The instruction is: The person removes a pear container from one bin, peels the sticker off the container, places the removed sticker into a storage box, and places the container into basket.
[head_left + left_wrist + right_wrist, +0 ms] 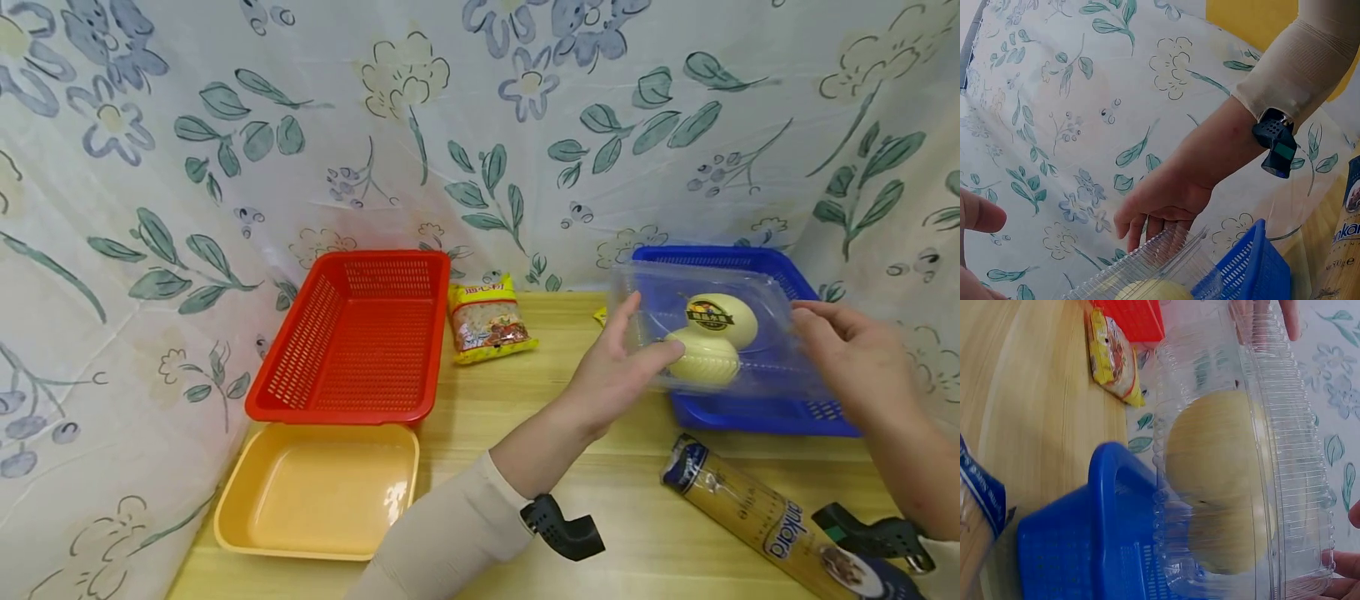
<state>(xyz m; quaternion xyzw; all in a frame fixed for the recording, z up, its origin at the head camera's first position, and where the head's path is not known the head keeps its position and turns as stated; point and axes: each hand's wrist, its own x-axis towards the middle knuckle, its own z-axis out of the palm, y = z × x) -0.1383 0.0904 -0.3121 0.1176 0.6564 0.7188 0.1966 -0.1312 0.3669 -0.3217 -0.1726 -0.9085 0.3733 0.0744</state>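
A clear plastic clamshell box with two pale yellow, melon-like fruits inside is held up over the blue basket. A round dark label sits over the fruits. My left hand grips the box's left end, thumb across the front. At the opposite end, my right hand holds the edge with curled fingers. From the right wrist, the ridged side of the box shows close up. In the left wrist view, the right hand is behind the lid's rim.
A pasta packet lies in front of the blue basket. On the left stand a red basket and a shallow yellow tray. Beside the red basket lies a yellow-ended food bag. A floral curtain hangs behind the wooden table.
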